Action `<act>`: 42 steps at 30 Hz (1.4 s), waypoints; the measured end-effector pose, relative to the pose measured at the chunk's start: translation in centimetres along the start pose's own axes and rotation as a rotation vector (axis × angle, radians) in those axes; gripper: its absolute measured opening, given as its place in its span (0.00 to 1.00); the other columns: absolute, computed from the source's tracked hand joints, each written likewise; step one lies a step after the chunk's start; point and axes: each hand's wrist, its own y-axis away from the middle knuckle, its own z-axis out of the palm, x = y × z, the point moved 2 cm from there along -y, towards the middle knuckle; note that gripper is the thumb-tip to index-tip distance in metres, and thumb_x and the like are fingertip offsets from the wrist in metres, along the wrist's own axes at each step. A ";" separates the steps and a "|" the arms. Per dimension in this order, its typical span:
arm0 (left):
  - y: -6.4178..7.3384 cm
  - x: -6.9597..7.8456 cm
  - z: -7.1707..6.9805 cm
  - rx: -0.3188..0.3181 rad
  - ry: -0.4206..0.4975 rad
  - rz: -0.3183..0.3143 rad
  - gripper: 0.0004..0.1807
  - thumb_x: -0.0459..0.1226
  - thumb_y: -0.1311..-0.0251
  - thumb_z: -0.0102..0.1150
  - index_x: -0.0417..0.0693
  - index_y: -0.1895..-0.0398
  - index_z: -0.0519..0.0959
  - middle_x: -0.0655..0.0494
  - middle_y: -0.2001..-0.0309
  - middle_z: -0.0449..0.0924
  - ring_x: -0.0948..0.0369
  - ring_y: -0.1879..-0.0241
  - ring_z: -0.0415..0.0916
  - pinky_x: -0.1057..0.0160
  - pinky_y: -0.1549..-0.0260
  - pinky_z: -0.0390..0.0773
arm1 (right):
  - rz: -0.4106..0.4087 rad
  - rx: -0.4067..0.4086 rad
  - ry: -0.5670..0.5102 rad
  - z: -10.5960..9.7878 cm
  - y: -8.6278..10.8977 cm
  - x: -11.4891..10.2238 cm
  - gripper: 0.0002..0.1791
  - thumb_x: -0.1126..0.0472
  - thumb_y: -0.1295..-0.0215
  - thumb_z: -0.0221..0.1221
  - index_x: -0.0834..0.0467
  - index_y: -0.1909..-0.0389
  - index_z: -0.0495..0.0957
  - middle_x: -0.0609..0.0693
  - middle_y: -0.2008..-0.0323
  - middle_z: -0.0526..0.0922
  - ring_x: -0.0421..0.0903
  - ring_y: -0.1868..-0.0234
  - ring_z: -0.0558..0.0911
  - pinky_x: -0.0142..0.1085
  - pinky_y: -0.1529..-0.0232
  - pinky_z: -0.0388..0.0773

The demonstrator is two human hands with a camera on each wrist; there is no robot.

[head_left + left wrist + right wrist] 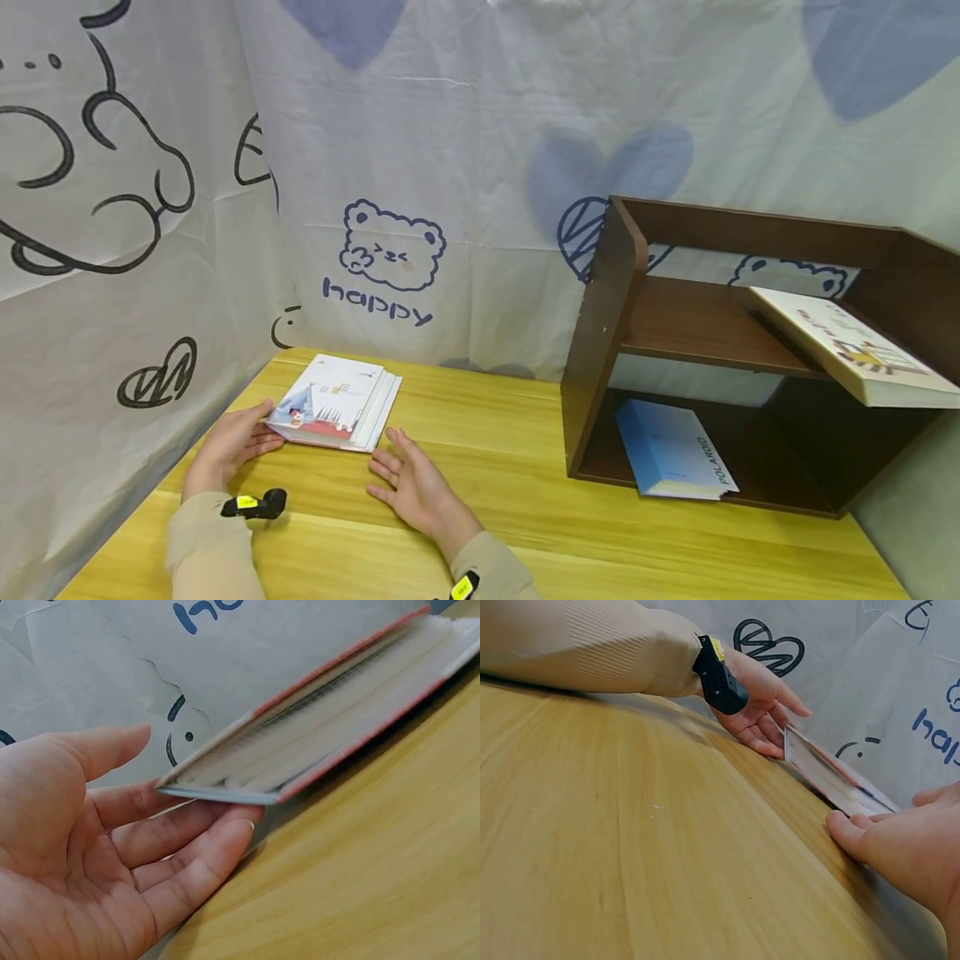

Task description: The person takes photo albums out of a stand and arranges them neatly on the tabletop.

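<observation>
A white hardcover book [333, 392] with a small illustration and a red lower part lies on the table at the back left. Its cover and pages sit slightly shifted, showing a strip along the right side. My left hand [231, 446] is at the book's left edge; in the left wrist view its fingers [187, 832] touch the spine from the side and below, while the thumb stands apart. Close to the book's right front corner, my right hand [420, 487] is spread with relaxed fingers. Whether its fingers touch the book cannot be told.
A dark brown two-tier shelf [592, 358] stands at the right. On its upper board a thick white book [862, 350] juts past the front edge. A blue-and-white book marked POLAROID [675, 450] lies on the lower board. Printed cloth walls [480, 167] border the wooden table [600, 542].
</observation>
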 end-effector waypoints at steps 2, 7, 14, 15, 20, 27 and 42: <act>0.0 0.0 -0.1 -0.007 -0.016 0.006 0.35 0.51 0.26 0.41 0.25 0.35 0.58 0.62 0.71 0.82 0.67 0.69 0.82 0.67 0.62 0.84 | 0.002 0.006 -0.004 -0.1 0.0 0.1 0.50 0.32 0.33 0.49 0.56 0.22 0.40 0.70 0.25 0.41 0.66 0.23 0.44 0.59 0.25 0.48; 0.2 0.1 0.0 -0.016 -0.056 0.012 0.38 0.52 0.26 0.38 0.25 0.32 0.55 0.63 0.69 0.82 0.68 0.68 0.81 0.67 0.61 0.84 | 0.001 0.013 -0.008 -0.2 -0.1 0.1 0.51 0.33 0.33 0.49 0.59 0.22 0.40 0.70 0.25 0.40 0.66 0.23 0.43 0.58 0.25 0.49; 0.2 0.1 -0.1 -0.014 -0.075 0.019 0.38 0.53 0.25 0.36 0.27 0.29 0.53 0.63 0.65 0.83 0.68 0.66 0.81 0.66 0.61 0.84 | 0.007 0.008 0.002 -0.3 0.0 0.2 0.51 0.33 0.32 0.49 0.60 0.23 0.39 0.70 0.24 0.41 0.65 0.23 0.44 0.57 0.26 0.51; 0.2 0.1 -0.1 -0.010 -0.075 0.019 0.39 0.54 0.26 0.37 0.27 0.29 0.52 0.62 0.64 0.83 0.68 0.66 0.81 0.66 0.61 0.84 | 0.007 0.009 0.004 -0.3 0.0 0.2 0.51 0.33 0.32 0.49 0.60 0.23 0.40 0.70 0.24 0.41 0.65 0.23 0.44 0.57 0.26 0.51; 0.1 0.2 -0.1 0.022 -0.102 0.010 0.44 0.58 0.29 0.40 0.30 0.27 0.50 0.46 0.49 0.79 0.70 0.64 0.80 0.65 0.58 0.84 | 0.008 0.015 0.006 -0.4 -0.1 0.3 0.51 0.33 0.32 0.49 0.60 0.23 0.40 0.69 0.24 0.42 0.65 0.23 0.45 0.57 0.26 0.53; 0.2 0.5 0.0 0.037 -0.120 -0.004 0.47 0.60 0.30 0.38 0.32 0.25 0.46 0.28 0.28 0.53 0.73 0.62 0.78 0.67 0.57 0.83 | 0.003 0.029 0.002 -0.4 -0.1 0.3 0.50 0.33 0.32 0.50 0.60 0.23 0.42 0.69 0.24 0.42 0.65 0.23 0.46 0.57 0.26 0.53; 0.7 2.0 0.1 0.123 -0.160 0.024 0.42 0.55 0.28 0.40 0.31 0.26 0.50 0.36 0.38 0.70 0.73 0.63 0.77 0.68 0.58 0.82 | -0.009 0.065 0.036 -0.2 0.3 -0.9 0.46 0.36 0.31 0.49 0.59 0.23 0.46 0.69 0.25 0.49 0.66 0.24 0.50 0.61 0.29 0.56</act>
